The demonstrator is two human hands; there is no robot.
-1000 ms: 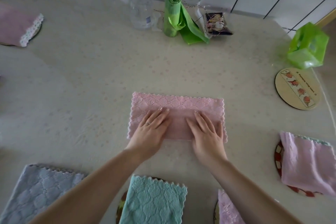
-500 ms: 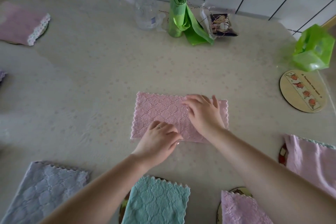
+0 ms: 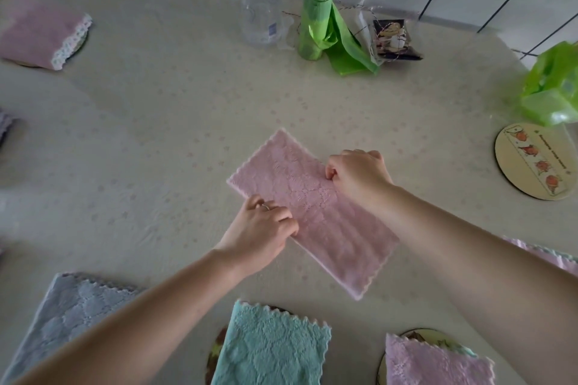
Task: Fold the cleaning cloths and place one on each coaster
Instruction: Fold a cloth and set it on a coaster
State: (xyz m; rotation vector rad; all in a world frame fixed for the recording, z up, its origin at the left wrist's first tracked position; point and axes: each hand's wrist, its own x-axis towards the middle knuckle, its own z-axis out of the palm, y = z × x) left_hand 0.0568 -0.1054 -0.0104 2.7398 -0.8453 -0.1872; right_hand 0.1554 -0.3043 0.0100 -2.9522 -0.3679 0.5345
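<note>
Both grips pinching pink cloth (image 3: 316, 216) edges, left hand (image 3: 259, 228), right hand (image 3: 356, 175), fingers curled

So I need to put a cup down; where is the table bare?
Bare table between the lace-edged cloth, bottle and pink cloth. The near edge is crowded with cloths; the right coaster is uncovered.

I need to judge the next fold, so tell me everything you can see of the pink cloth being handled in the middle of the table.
The pink cloth is a soft, quilted-looking microfibre rectangle with a scalloped edge, seemingly folded once into a long strip. It lies flat on the table, angled diagonally from upper left to lower right, on no coaster. The left hand pinches its near long edge; the right hand grips its far long edge.
</note>
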